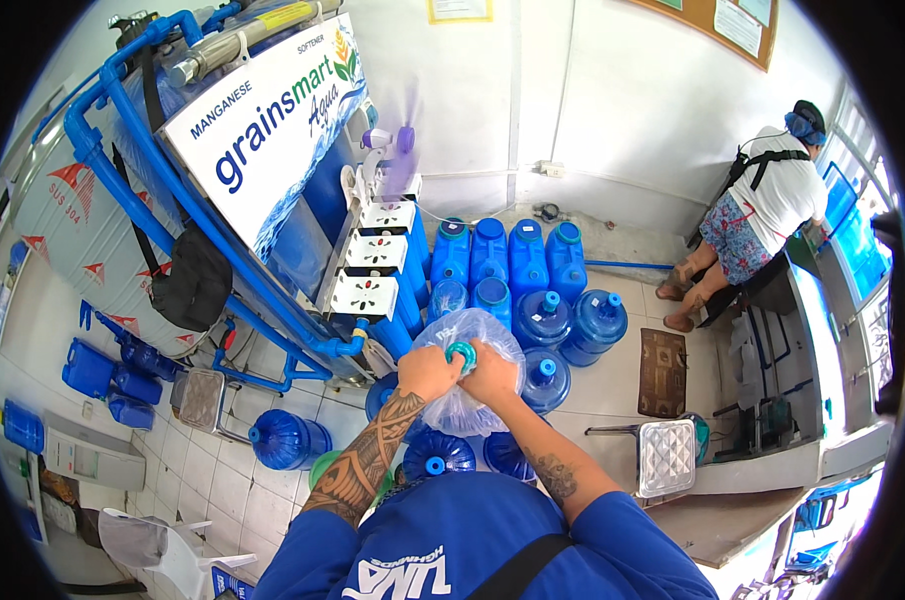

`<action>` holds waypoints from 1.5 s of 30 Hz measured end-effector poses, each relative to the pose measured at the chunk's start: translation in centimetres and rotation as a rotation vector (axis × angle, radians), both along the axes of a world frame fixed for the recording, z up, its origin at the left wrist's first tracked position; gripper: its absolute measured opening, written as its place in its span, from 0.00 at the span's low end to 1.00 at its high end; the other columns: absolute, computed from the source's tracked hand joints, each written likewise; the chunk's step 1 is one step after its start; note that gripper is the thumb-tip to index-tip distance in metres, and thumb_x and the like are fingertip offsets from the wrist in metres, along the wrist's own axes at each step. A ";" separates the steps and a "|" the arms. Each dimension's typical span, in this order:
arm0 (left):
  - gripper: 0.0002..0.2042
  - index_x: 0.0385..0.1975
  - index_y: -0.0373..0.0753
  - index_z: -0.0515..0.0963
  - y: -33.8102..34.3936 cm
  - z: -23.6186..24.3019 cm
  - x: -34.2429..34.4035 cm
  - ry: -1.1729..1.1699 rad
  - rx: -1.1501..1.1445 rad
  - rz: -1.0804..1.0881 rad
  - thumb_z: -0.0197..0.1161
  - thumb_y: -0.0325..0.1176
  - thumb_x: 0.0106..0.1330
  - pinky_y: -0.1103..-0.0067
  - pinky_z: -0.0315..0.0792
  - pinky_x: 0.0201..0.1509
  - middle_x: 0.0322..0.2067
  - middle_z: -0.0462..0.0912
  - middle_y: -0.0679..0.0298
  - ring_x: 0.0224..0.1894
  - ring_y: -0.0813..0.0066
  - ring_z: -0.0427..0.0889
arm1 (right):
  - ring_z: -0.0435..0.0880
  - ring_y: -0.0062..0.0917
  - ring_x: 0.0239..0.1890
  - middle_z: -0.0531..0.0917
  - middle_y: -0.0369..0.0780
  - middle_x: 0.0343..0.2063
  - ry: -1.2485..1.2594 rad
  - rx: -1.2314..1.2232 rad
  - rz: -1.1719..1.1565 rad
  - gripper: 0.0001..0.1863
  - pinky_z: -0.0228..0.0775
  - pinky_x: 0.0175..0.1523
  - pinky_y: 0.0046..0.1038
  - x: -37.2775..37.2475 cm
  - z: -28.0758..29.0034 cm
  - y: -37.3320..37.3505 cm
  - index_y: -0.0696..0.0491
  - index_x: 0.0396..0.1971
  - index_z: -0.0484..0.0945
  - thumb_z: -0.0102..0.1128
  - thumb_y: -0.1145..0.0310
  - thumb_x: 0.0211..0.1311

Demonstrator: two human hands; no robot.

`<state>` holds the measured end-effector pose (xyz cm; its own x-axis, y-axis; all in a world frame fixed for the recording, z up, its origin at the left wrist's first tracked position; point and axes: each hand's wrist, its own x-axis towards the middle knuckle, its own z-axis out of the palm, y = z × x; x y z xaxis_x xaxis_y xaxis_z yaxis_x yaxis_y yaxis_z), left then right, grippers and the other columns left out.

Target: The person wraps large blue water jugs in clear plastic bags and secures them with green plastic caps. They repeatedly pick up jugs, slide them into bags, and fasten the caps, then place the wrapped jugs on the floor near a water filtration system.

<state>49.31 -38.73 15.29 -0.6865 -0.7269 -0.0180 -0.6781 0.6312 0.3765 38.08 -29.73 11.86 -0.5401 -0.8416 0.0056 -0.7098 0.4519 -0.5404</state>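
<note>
Both of my hands are closed at the teal cap (462, 355) of a large round container covered in clear, crinkled plastic (473, 410), in the centre. My left hand (427, 373) grips the neck area from the left, and my right hand (490, 374) grips it from the right. Their fingers meet around the cap, and some fingertips are hidden. Blue round water jugs (545, 376) surround the container, with more jugs (439, 458) just below it, partly hidden by my arms and body.
Filtration equipment (368, 295) with blue pipes fills the left. Tall blue containers (528, 258) line the back. A person (763, 200) in a white shirt stands bent at the right. A metal stool (667, 457), brown mat (663, 370), white chair (153, 540) and loose jug (291, 438) are around me.
</note>
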 end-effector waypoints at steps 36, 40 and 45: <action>0.10 0.36 0.40 0.68 0.5 -10.5 1.2 1.137 1.234 0.105 0.42 0.37 0.75 0.75 0.68 0.37 0.22 0.62 0.73 0.26 0.81 0.64 | 0.75 0.36 0.59 0.76 0.47 0.57 -0.571 -0.159 0.332 0.37 0.67 0.60 0.34 -4.7 -2.7 1.0 0.53 0.64 0.67 0.62 0.64 0.50; 0.11 0.36 0.40 0.69 0.3 -10.3 1.1 1.146 1.251 0.108 0.42 0.38 0.75 0.76 0.66 0.36 0.23 0.62 0.72 0.26 0.81 0.65 | 0.71 0.32 0.61 0.71 0.42 0.61 -1.452 -0.191 0.340 0.39 0.65 0.62 0.34 -6.5 -1.1 1.2 0.52 0.69 0.61 0.58 0.64 0.54; 0.11 0.31 0.39 0.70 1.0 -10.4 0.2 1.062 1.066 0.072 0.46 0.36 0.73 0.79 0.63 0.30 0.20 0.65 0.70 0.23 0.80 0.65 | 0.80 0.39 0.53 0.81 0.50 0.49 -0.402 0.054 0.151 0.30 0.69 0.57 0.35 -4.7 1.1 -0.3 0.53 0.55 0.77 0.58 0.50 0.55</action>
